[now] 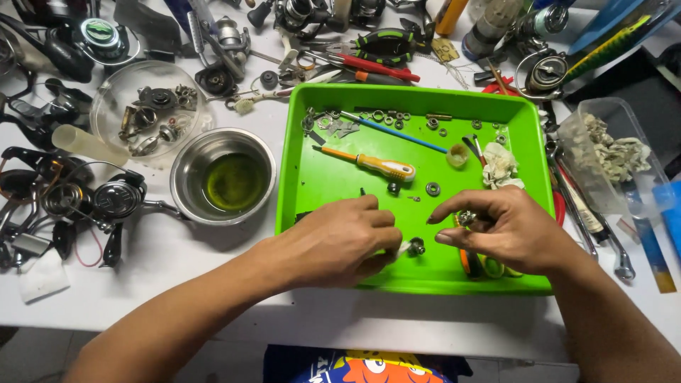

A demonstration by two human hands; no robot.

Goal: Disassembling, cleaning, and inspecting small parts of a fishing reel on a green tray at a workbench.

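Both hands are down over the near half of the green tray [312, 186], which sits on the white table [177, 284]. The left hand [339, 241] is curled tight, fingers folded in, pinching a small white scrap against a little metal part [416, 247] at its fingertips; that part lies low over the tray floor, just ahead of the knuckles. The right hand [507, 227] is half closed, thumb and forefinger nipping a small shiny metal piece [466, 218] held just above the tray, the other fingers loosely bent beneath it. The two hands are near each other, not touching.

Farther back in the tray lie an orange-handled screwdriver [376, 165], a thin blue-handled tool [397, 133], a crumpled white cloth [501, 169] and scattered washers and bearings. Left of the tray stands a steel bowl [186, 170] with greenish liquid, and beyond it a clear round dish [106, 92] of metal parts. Fishing reels [113, 198] crowd the table's left side.
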